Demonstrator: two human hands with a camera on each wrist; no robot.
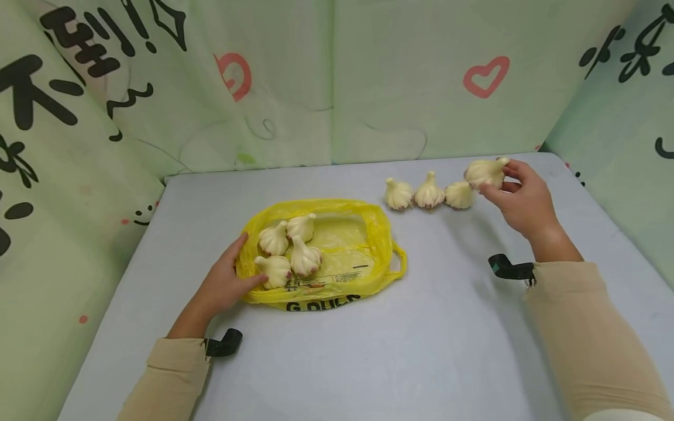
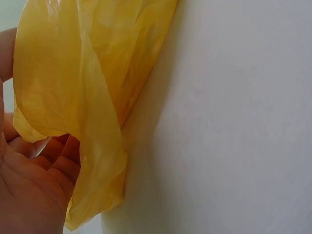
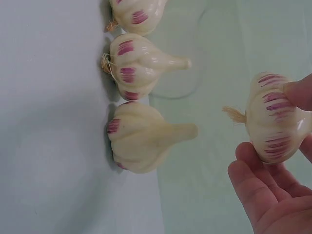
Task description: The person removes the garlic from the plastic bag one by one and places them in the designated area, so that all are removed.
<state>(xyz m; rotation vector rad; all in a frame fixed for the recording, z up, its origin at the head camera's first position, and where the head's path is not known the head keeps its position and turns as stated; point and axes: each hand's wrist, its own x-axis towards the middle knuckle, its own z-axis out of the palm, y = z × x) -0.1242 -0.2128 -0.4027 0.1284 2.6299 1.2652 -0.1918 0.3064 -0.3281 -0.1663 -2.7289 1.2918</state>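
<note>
My right hand (image 1: 530, 204) holds a garlic bulb (image 1: 481, 173) between thumb and fingers, above the table's far right. In the right wrist view this bulb (image 3: 273, 126) shows purple streaks and a tuft of dry roots. Just left of it, three more garlic bulbs (image 1: 429, 192) stand in a row on the table. A yellow plastic bag (image 1: 376, 225) lies with its mouth spread wide, several garlic bulbs (image 1: 305, 257) grouped in its left part. My left hand (image 1: 220, 289) grips the bag's left rim, thumb over the inner edge; the bag hides part of its fingers.
The white table (image 1: 368, 362) is backed by a pale green printed cloth (image 1: 400, 76), which also rises at both sides. A loop handle (image 1: 401, 260) of the bag sticks out to the right. Black wrist cameras (image 1: 225, 342) sit at both sleeves.
</note>
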